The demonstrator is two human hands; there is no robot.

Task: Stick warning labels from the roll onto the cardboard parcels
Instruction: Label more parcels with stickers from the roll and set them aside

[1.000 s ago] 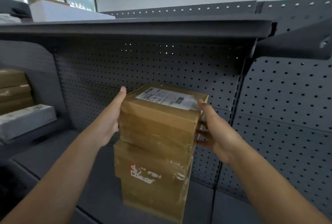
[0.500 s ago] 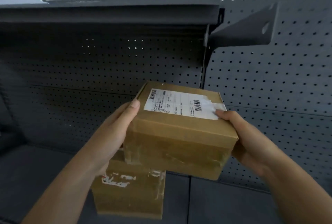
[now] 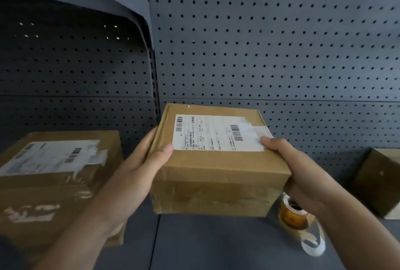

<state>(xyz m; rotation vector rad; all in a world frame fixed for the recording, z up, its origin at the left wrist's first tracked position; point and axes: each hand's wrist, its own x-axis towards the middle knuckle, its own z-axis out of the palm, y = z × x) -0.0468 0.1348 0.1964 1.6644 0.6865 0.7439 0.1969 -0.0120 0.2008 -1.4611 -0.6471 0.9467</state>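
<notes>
the grey pegboard back panel [image 3: 281, 42] rises behind the dark shelf [image 3: 216, 246]. a taped cardboard parcel [image 3: 49, 183] sits on the shelf at your left. you hold a second parcel [image 3: 216, 174] at centre, your left hand [image 3: 134, 174] and right hand [image 3: 303, 172] clasping its sides, thumbs on top by the shipping label [image 3: 216, 133]. the label roll [image 3: 292, 215], blurred and seemingly orange, stands on the shelf beneath your right wrist.

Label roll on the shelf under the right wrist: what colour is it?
The label roll is orange-brown with a white backing strip, seen in the head view, blurred.
</notes>
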